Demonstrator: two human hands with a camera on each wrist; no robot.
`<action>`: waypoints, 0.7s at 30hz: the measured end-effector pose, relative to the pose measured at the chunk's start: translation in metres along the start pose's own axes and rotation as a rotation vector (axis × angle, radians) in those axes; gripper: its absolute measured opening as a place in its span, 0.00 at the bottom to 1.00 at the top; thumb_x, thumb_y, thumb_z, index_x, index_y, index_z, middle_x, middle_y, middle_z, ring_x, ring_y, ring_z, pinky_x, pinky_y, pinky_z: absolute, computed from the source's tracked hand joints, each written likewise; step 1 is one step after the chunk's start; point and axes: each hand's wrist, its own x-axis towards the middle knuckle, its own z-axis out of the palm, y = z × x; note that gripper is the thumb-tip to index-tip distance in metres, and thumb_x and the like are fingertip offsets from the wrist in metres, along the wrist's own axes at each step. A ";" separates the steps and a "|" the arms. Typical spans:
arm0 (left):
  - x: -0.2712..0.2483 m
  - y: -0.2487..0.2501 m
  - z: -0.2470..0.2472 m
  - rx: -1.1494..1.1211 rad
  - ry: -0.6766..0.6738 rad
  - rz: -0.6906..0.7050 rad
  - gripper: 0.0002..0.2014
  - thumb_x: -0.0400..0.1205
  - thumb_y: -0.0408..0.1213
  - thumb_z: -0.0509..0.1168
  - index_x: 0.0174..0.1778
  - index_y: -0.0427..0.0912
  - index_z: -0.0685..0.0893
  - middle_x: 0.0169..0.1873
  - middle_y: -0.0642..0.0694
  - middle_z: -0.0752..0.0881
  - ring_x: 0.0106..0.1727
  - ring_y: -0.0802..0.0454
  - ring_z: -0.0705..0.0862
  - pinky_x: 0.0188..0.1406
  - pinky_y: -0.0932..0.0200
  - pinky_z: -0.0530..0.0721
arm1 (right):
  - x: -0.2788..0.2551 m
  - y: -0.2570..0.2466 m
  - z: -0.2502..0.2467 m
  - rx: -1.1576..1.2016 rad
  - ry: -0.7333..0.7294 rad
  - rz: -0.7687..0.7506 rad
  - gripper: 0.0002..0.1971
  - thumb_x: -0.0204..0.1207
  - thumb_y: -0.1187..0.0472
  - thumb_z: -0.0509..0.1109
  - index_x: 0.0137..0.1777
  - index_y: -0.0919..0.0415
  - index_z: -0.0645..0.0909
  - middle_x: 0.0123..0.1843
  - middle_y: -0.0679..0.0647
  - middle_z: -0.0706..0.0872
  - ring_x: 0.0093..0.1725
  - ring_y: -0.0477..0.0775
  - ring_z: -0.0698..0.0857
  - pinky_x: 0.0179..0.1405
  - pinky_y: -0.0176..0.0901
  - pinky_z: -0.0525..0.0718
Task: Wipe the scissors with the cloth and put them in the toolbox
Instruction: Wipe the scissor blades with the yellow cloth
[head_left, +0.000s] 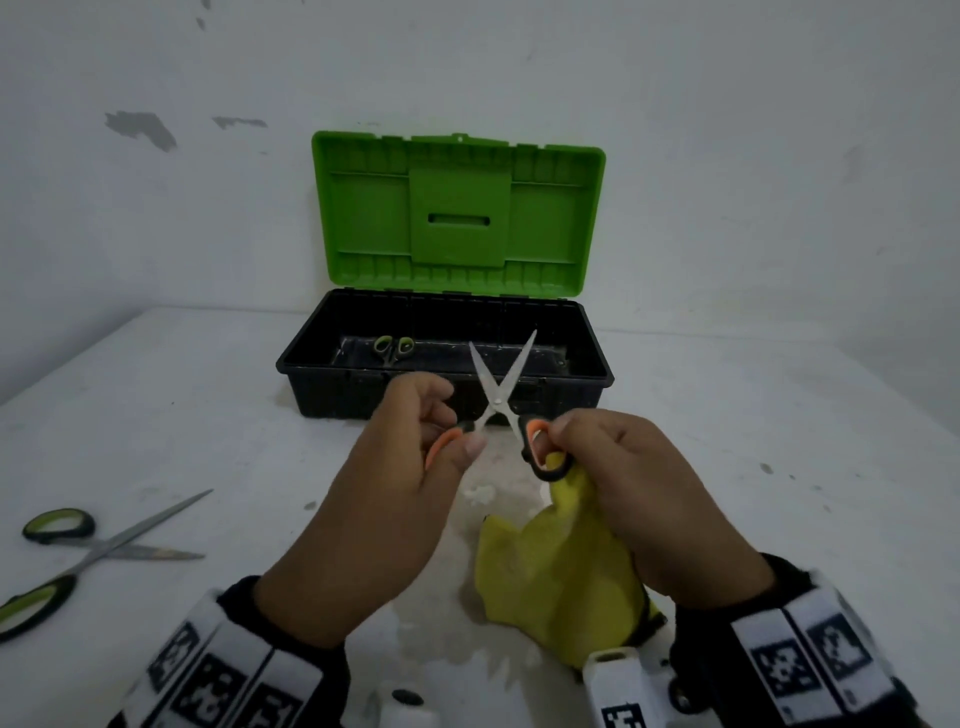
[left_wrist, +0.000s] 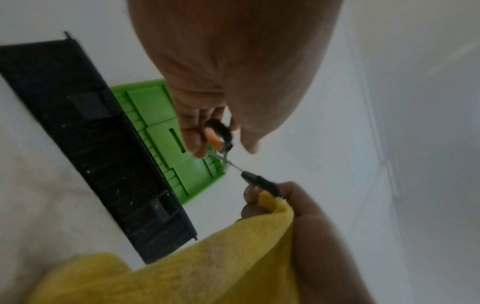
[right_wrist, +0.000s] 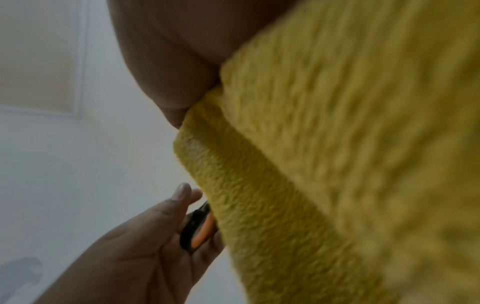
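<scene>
Orange-and-black scissors are held in the air in front of the toolbox, blades spread in an X and pointing up. My left hand grips the left handle loop. My right hand pinches the right handle loop and also grips the yellow cloth, which hangs below it to the table. The toolbox is black with a green lid standing up. In the right wrist view the cloth fills most of the frame, and the left hand's handle shows beside it.
Small green-handled scissors lie inside the toolbox at its left. Large green-and-black scissors lie spread on the white table at the near left. A white wall stands right behind the toolbox.
</scene>
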 end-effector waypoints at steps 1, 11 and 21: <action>0.001 -0.002 -0.001 -0.026 -0.022 -0.084 0.12 0.83 0.45 0.65 0.61 0.56 0.74 0.49 0.56 0.84 0.50 0.63 0.85 0.51 0.65 0.83 | -0.001 0.002 0.000 -0.036 -0.009 -0.045 0.23 0.83 0.62 0.64 0.23 0.50 0.80 0.25 0.41 0.80 0.29 0.37 0.78 0.34 0.24 0.73; 0.001 0.015 -0.017 -0.437 -0.238 -0.494 0.13 0.86 0.33 0.58 0.47 0.36 0.88 0.31 0.42 0.81 0.30 0.50 0.81 0.30 0.58 0.80 | -0.012 0.020 0.000 -0.161 -0.194 -0.229 0.14 0.82 0.52 0.60 0.41 0.53 0.85 0.40 0.52 0.87 0.42 0.54 0.85 0.45 0.50 0.82; -0.007 0.012 -0.013 0.093 0.045 0.022 0.14 0.70 0.52 0.77 0.28 0.50 0.82 0.19 0.54 0.76 0.21 0.61 0.70 0.21 0.70 0.71 | -0.016 0.022 -0.014 -0.065 -0.207 -0.115 0.07 0.84 0.56 0.67 0.46 0.50 0.86 0.38 0.48 0.87 0.37 0.46 0.84 0.35 0.35 0.79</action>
